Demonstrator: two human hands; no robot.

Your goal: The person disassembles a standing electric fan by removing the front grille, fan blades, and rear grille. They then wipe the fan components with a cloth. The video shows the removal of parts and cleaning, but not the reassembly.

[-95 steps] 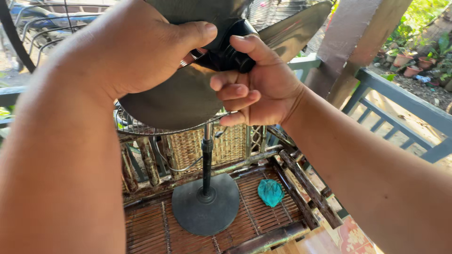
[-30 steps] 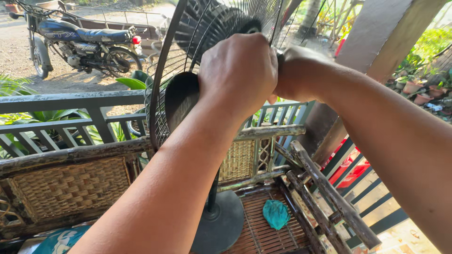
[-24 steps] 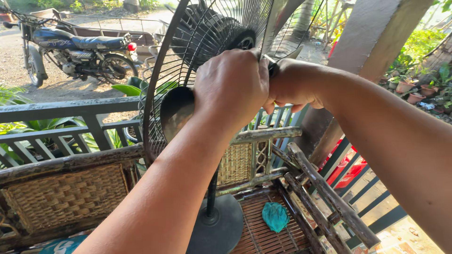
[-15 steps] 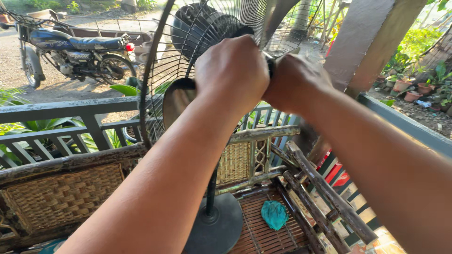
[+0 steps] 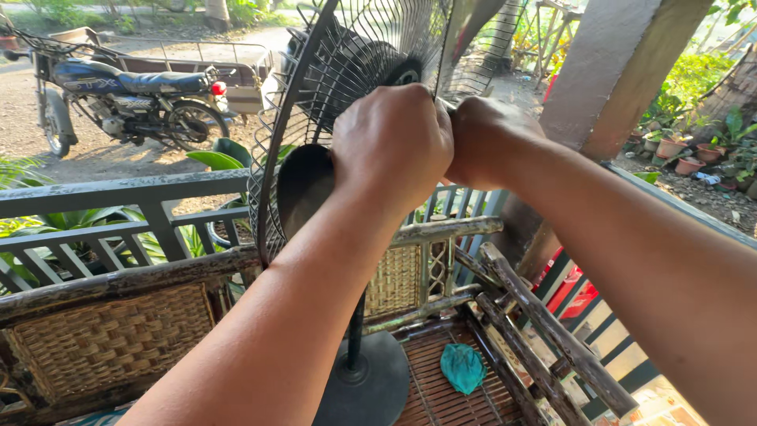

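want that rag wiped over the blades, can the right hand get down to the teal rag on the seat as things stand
Probably yes. The right hand is up at the fan hub, but the teal rag lies uncovered on the slatted seat beside the fan base, below that arm, with nothing across the way.

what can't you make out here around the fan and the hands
Head view only:
- Fan hub: hidden behind the left hand and right hand.
- Fingertips and whatever they grip: out of sight behind the backs of the hands.
- Fan blades: mostly covered by the left forearm and hands.
- Wire guard: top cut off by the frame edge.
- Round base: cut by the bottom edge.
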